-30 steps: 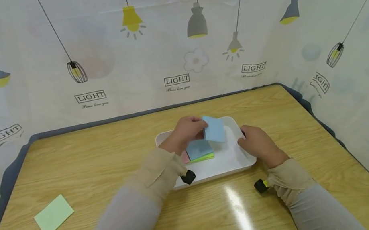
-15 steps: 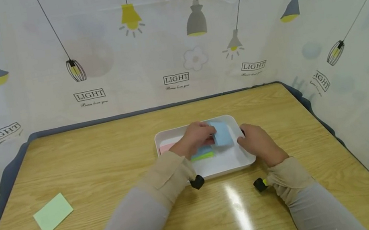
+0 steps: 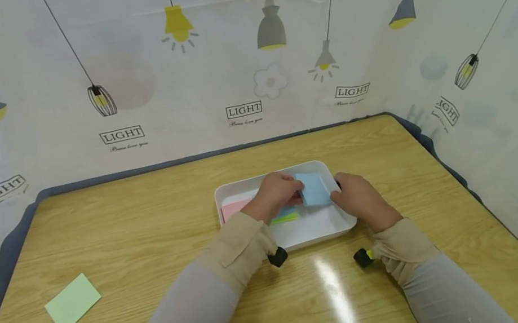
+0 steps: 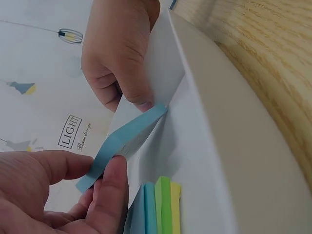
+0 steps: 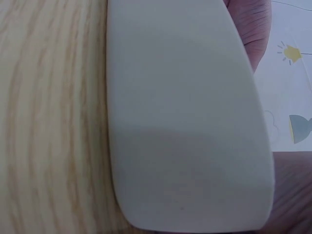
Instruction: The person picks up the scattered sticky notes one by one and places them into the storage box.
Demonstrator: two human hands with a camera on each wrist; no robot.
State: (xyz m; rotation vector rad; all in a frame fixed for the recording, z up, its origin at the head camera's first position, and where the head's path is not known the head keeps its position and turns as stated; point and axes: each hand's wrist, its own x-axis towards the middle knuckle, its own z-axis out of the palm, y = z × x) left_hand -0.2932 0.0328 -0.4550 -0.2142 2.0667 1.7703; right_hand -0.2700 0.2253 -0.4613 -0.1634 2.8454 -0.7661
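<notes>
My left hand (image 3: 277,195) pinches a light blue sticky-note pad (image 3: 314,189) between thumb and fingers, over the right part of a white tray (image 3: 324,230). In the left wrist view the pad (image 4: 122,136) is tilted, its far end close to the tray's end wall and my right thumb. My right hand (image 3: 363,198) grips the tray's right end, thumb on the inner side. Beside the left fingers, more pads stand in a stack, blue, green (image 4: 163,202) and yellow. A pink pad (image 3: 234,209) lies at the tray's left end, partly behind the left hand.
A pale green sticky-note pad (image 3: 73,303) lies on the wooden table (image 3: 144,215) at the left, away from the tray. A printed cloth (image 3: 142,78) with lamp pictures rises behind the table. The tray's outer wall (image 5: 185,122) fills most of the right wrist view.
My left hand has moved right and slightly down with the blue pad, now lower over the tray's right end. More of the pink pad shows. The right hand has kept its grip.
</notes>
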